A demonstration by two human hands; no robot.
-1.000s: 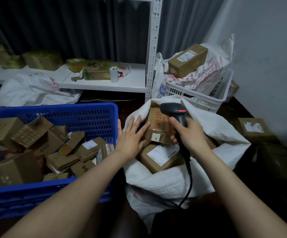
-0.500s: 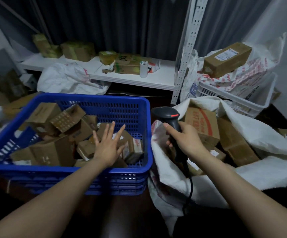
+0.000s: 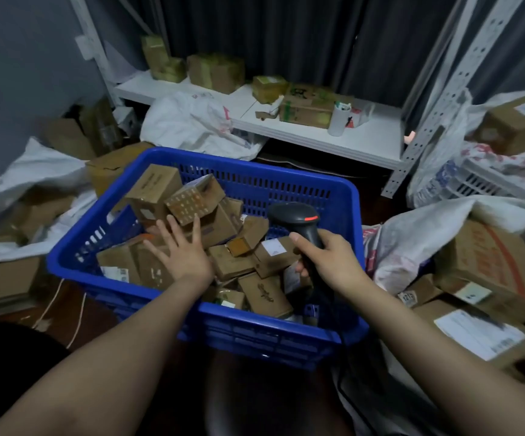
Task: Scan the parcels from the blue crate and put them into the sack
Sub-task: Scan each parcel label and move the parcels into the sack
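The blue crate (image 3: 286, 332) sits in front of me, piled with several small brown cardboard parcels (image 3: 192, 199). My left hand (image 3: 181, 250) hovers flat over the pile's left half, fingers spread, holding nothing. My right hand (image 3: 330, 259) grips the handle of a black barcode scanner (image 3: 298, 218), whose head points over the crate's right side; its cable drops toward the floor. The white sack (image 3: 412, 234) lies open at the right with larger boxes (image 3: 487, 259) in it.
A white shelf (image 3: 342, 140) behind the crate carries boxes and a white cup (image 3: 338, 119). Another white sack (image 3: 198, 124) lies under the shelf, one more at the far left (image 3: 19, 174). A white crate (image 3: 481, 180) with a box stands back right.
My view swung left from the sack to the crate. My left hand left the parcel in the sack and moved over the crate's pile. The scanner followed across to the crate.
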